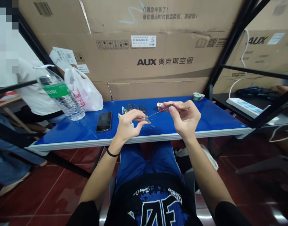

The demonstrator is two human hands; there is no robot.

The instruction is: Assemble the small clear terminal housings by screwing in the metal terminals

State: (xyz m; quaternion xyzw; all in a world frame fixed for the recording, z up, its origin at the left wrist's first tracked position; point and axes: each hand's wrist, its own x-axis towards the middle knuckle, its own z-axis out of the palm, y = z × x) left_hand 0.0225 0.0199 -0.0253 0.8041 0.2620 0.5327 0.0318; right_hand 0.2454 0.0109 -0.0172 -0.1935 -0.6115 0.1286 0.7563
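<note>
My left hand point(127, 124) pinches a small shiny metal-and-clear part point(145, 119) between its fingertips, above the blue table point(200, 118). My right hand point(185, 117) holds a slim screwdriver point(164, 110) with a red and dark handle. Its thin shaft points left, and its tip is at or very near the part. Just below the part, a few tiny metal bits point(153, 126) lie on the tabletop. Behind my hands are a dark heap of small parts point(136, 108) and a small white block point(160, 106).
A black phone point(103, 121) lies left of my hands, near a water bottle point(61, 95) and a white plastic bag point(84, 89). A person in a white shirt point(37, 91) is at left. Cardboard boxes point(144, 53) stand behind; a power strip point(244, 107) lies right.
</note>
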